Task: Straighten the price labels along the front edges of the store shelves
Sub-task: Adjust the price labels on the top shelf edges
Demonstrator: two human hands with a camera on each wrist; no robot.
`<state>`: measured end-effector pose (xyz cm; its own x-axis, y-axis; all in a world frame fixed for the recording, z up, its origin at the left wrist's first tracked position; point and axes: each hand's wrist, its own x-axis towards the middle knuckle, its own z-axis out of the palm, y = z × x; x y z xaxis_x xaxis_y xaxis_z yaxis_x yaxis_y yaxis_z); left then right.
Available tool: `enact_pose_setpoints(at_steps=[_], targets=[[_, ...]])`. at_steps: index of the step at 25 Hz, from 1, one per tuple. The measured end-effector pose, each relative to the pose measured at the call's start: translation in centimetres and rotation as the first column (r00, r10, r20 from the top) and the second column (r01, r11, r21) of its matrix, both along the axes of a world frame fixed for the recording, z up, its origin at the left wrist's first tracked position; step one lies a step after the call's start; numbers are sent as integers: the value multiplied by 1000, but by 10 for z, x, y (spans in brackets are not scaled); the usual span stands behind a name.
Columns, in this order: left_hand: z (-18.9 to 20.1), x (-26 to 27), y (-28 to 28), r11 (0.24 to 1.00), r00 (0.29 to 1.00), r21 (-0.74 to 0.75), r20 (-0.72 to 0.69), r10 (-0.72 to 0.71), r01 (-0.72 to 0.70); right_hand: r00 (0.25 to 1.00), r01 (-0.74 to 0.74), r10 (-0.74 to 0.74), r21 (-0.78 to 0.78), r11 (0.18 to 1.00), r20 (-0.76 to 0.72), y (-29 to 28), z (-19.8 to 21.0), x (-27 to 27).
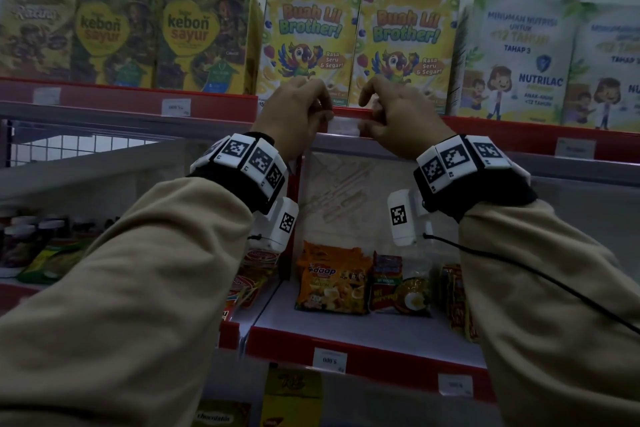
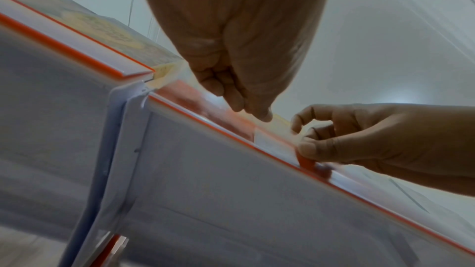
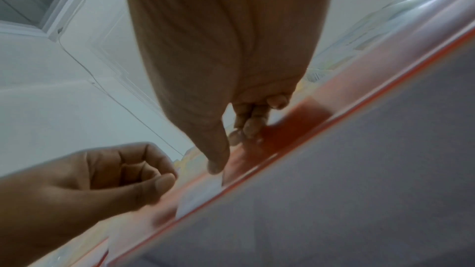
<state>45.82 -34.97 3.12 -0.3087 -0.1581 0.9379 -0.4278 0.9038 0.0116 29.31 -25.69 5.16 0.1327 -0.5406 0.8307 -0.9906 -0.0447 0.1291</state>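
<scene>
Both hands (image 1: 294, 114) pinch price label (image 1: 344, 125), long axis w/ shelf edge (image 1: 519, 135).

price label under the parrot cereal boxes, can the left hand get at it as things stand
Probably yes. The left hand is already at the left end of the price label on the red shelf edge, and nothing lies between them. The right hand is at the other end.

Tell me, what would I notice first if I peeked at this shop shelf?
Two hands, the left hand and right hand, meet at the top shelf's red edge, both fiddling with one white price label. Right behind them stand two bright yellow parrot cereal boxes.
</scene>
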Motion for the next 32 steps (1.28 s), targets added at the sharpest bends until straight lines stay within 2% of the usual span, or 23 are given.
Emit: enact_pose_setpoints(at_steps=[4,6,8,11,14,17,20,25,28,32], targets=[[-5,-1,1,999,998,10,-31,48,-47,1000,8,-10,-166,986,-12,-4,-14,-3],[-11,0,-1,987,988,-58,-47,148,-150,999,35,-38,-228,973,-9,-7,-20,-3],[-18,4,-4,968,973,-104,-42,226,-229,993,109,-114,-264,958,-4,-12,-27,-2],[-31,17,-7,967,972,-115,27,233,-229,978,207,-204,-270,940,41,-18,-35,3],[-41,37,-13,932,932,-192,139,335,-307,977,195,-163,-269,943,137,-23,-36,16],[-37,74,-29,909,906,-210,154,394,-360,971,145,-83,-281,949,222,-39,-36,45],[-32,115,-52,907,903,-200,153,402,-370,970,98,-34,-258,961,241,-63,-36,88],[-32,163,-85,902,869,-249,272,414,-352,961,86,-1,-292,953,278,-97,-45,152],[-35,173,-97,903,865,-280,295,405,-327,952,163,-57,-338,927,302,-109,-57,178],[-35,175,-107,925,906,-286,267,329,-252,900,140,13,-317,938,436,-114,-58,198]])
